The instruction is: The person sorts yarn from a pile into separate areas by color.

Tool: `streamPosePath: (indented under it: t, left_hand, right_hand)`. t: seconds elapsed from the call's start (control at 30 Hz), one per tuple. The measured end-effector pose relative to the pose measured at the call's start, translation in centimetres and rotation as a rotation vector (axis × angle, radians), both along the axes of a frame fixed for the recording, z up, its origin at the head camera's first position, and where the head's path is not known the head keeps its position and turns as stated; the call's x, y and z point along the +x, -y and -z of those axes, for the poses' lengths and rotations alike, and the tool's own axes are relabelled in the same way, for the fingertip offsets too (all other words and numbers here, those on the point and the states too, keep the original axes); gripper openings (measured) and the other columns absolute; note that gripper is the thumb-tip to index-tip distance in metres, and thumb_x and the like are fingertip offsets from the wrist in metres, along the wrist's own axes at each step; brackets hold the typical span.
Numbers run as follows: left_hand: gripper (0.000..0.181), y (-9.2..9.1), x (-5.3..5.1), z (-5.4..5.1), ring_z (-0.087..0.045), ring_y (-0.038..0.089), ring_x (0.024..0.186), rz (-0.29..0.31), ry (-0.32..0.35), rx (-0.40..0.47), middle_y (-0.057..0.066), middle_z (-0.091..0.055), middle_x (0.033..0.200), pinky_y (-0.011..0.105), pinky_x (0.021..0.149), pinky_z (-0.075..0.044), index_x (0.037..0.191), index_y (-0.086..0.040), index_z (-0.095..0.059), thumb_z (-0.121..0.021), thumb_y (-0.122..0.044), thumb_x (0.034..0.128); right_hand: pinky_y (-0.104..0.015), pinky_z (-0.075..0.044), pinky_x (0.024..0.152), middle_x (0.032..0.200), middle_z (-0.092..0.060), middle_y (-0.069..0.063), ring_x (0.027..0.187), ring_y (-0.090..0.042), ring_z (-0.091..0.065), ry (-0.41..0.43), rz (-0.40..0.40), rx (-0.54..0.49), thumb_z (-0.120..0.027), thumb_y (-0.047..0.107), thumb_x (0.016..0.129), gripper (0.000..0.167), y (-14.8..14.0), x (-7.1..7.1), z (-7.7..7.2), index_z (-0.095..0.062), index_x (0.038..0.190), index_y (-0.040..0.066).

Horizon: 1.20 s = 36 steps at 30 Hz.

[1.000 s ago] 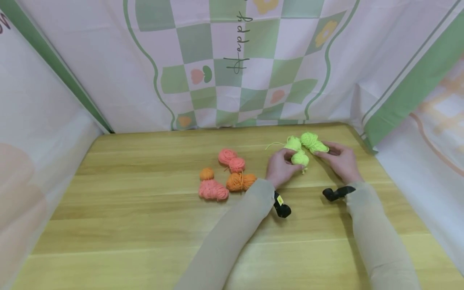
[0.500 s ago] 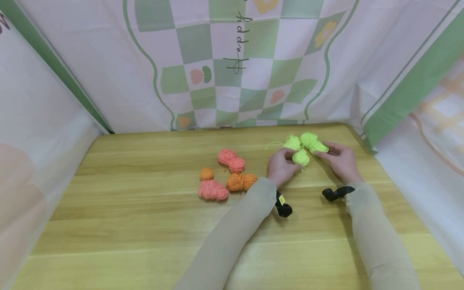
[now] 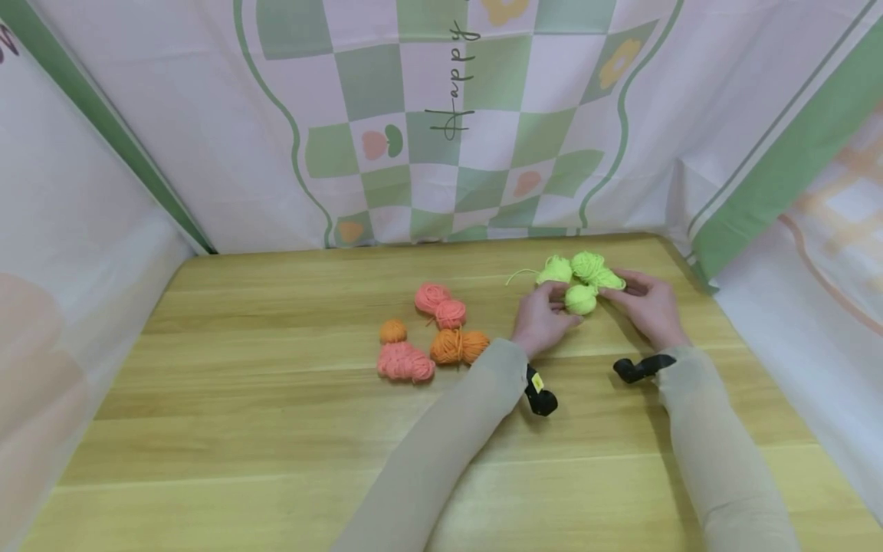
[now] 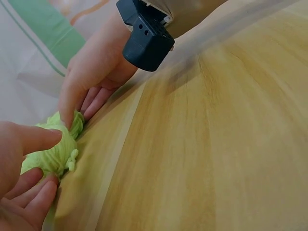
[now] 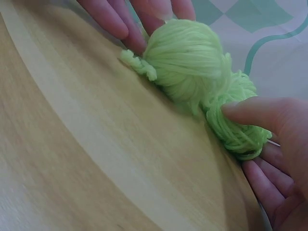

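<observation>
Pale-green yarn ball (image 3: 581,300) is gripped by the left hand (image 3: 543,317); the right hand (image 3: 648,305) pinches the adjoining green skein (image 3: 593,270). Third green bundle (image 3: 555,270) lies just beyond. All three sit at far right on the desk (image 3: 276,429).

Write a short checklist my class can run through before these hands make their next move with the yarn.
1. Right hand holds the green skein: ok, thumb and fingers on opposite sides.
2. Left hand grips the small green ball: cannot tell; fingers beside it, pinch unclear.
3. Loose green strand tucked in: not ok, it sticks out leftward.
4. Orange bundle clear of the left sleeve: cannot tell; they overlap in the head view.
5. Coral bundles away from both hands: ok.
</observation>
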State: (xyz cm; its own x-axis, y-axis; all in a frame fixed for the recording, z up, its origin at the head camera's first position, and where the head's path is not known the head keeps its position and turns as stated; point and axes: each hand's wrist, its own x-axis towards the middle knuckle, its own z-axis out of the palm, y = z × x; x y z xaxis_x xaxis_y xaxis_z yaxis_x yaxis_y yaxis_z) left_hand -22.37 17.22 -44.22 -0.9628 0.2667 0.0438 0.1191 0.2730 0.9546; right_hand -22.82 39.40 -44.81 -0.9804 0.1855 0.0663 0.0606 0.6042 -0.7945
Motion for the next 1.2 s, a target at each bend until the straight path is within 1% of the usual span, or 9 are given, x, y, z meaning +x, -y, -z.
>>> streamPosePath:
  t: [0.07,0.17,0.33,0.47,0.57,0.77,0.87,0.97,1.2]
  left_hand:
    - [0.057,0.1,0.1,-0.1,-0.064,0.008,0.101,-0.020,-0.015,-0.022,-0.001,-0.067,0.121,0.016,0.084,-0.050,0.130,-0.013,-0.065,-0.089,-0.010,0.0786]
    - [0.056,0.3,0.1,-0.5,-0.063,0.010,0.103,-0.057,-0.030,-0.038,-0.002,-0.067,0.120,0.017,0.085,-0.050,0.129,-0.016,-0.065,-0.089,-0.013,0.0788]
    - [0.054,0.9,-0.1,-1.5,-0.064,0.015,0.107,-0.071,-0.056,0.030,0.002,-0.067,0.121,0.017,0.085,-0.050,0.129,-0.016,-0.065,-0.088,-0.014,0.0805]
    - [0.052,1.7,-0.5,-2.8,-0.065,0.021,0.110,-0.056,-0.111,0.119,0.006,-0.068,0.122,0.022,0.091,-0.052,0.130,-0.010,-0.065,-0.087,-0.011,0.0826]
    - [0.051,2.4,-0.9,-3.7,-0.064,0.022,0.113,-0.051,-0.155,0.167,0.003,-0.068,0.121,0.027,0.096,-0.051,0.130,-0.008,-0.064,-0.086,-0.011,0.0836]
    - [0.052,4.4,-1.3,-5.6,-0.063,0.010,0.109,-0.057,-0.201,0.215,-0.001,-0.068,0.122,0.022,0.096,-0.049,0.131,-0.010,-0.064,-0.086,-0.017,0.0841]
    - [0.053,5.5,-1.3,-6.5,-0.061,0.005,0.108,-0.051,-0.214,0.232,-0.005,-0.067,0.123,0.019,0.097,-0.048,0.131,-0.012,-0.063,-0.086,-0.019,0.0845]
    - [0.054,6.7,-1.3,-7.3,-0.061,0.006,0.109,-0.042,-0.234,0.254,-0.004,-0.066,0.125,0.020,0.098,-0.047,0.133,-0.010,-0.063,-0.086,-0.019,0.0846]
    - [0.054,9.5,-1.1,-9.1,-0.062,0.009,0.112,-0.022,-0.280,0.288,0.000,-0.066,0.129,0.022,0.101,-0.046,0.134,-0.008,-0.062,-0.084,-0.019,0.0865]
  right_hand:
    - [-0.018,-0.047,0.096,0.140,-0.058,-0.018,0.112,-0.010,-0.060,0.000,0.004,-0.006,-0.079,0.043,0.089,0.069,0.0,-0.1,0.1,-0.056,0.144,0.007]
    - [-0.015,-0.047,0.094,0.142,-0.057,-0.018,0.115,-0.015,-0.060,-0.004,0.005,-0.012,-0.080,0.041,0.089,0.069,0.0,0.0,0.0,-0.056,0.144,0.006]
    - [-0.013,-0.046,0.093,0.143,-0.056,-0.019,0.122,-0.028,-0.058,-0.003,0.000,-0.008,-0.079,0.041,0.090,0.069,0.2,0.0,-0.1,-0.056,0.144,0.005]
    - [-0.022,-0.047,0.099,0.145,-0.054,-0.019,0.125,-0.033,-0.056,0.008,-0.004,-0.005,-0.077,0.042,0.091,0.070,0.3,0.1,-0.3,-0.054,0.145,0.005]
    - [-0.029,-0.046,0.103,0.145,-0.054,-0.019,0.126,-0.033,-0.055,0.016,-0.002,-0.001,-0.077,0.045,0.091,0.072,0.3,0.2,-0.3,-0.053,0.146,0.006]
    - [-0.034,-0.046,0.105,0.145,-0.053,-0.022,0.127,-0.034,-0.054,0.026,-0.005,-0.012,-0.076,0.045,0.091,0.074,0.4,0.3,-0.6,-0.051,0.148,0.004]
    - [-0.042,-0.043,0.109,0.147,-0.050,-0.023,0.130,-0.037,-0.052,0.044,-0.011,-0.026,-0.075,0.048,0.091,0.079,0.4,0.3,-0.7,-0.047,0.150,0.004]
    - [-0.050,-0.039,0.111,0.150,-0.046,-0.023,0.133,-0.038,-0.048,0.067,-0.020,-0.036,-0.073,0.053,0.091,0.083,0.2,0.3,-0.9,-0.043,0.153,0.004]
    - [-0.049,-0.038,0.112,0.155,-0.039,-0.024,0.137,-0.041,-0.043,0.085,-0.046,-0.054,-0.067,0.054,0.095,0.084,0.4,0.6,-1.4,-0.038,0.156,0.004]
